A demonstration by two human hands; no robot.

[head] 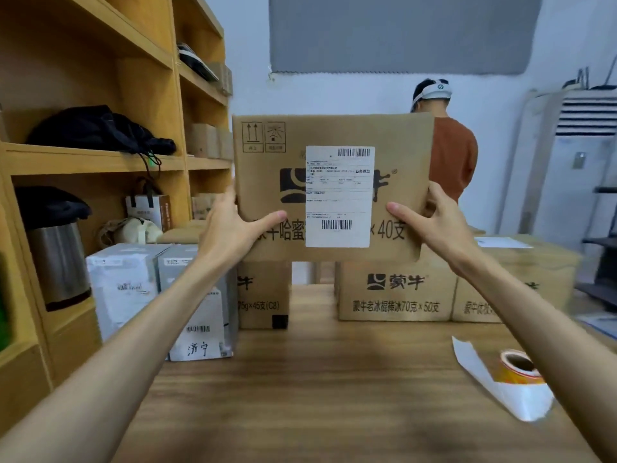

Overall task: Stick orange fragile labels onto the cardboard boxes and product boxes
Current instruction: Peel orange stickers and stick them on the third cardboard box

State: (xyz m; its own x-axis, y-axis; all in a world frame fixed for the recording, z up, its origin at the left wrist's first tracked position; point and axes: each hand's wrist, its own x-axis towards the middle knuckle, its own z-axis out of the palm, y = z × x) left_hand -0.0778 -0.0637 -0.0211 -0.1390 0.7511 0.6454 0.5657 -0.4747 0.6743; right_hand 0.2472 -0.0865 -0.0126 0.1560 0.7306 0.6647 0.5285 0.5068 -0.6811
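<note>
I hold a brown cardboard box (pixel 334 135) in the air above the table, its printed face toward me with a white shipping label (pixel 339 198) on it. My left hand (pixel 233 228) grips its left edge, thumb across the front. Gripping the right edge is my right hand (pixel 430 225), thumb on the front too. A roll of orange fragile labels (pixel 519 369) lies on the wooden table (pixel 317 396) at the right, with white backing strip (pixel 484 372) trailing from it. Below the held box stand more cardboard boxes (pixel 395 292), and white product boxes (pixel 127 289) stand at the left.
Wooden shelves (pixel 100 155) on the left hold a black bag, a steel thermos (pixel 56 262) and small cartons. A person in an orange shirt (pixel 450 158) stands behind the boxes, facing away. A white air conditioner (pixel 584 162) is at the right wall.
</note>
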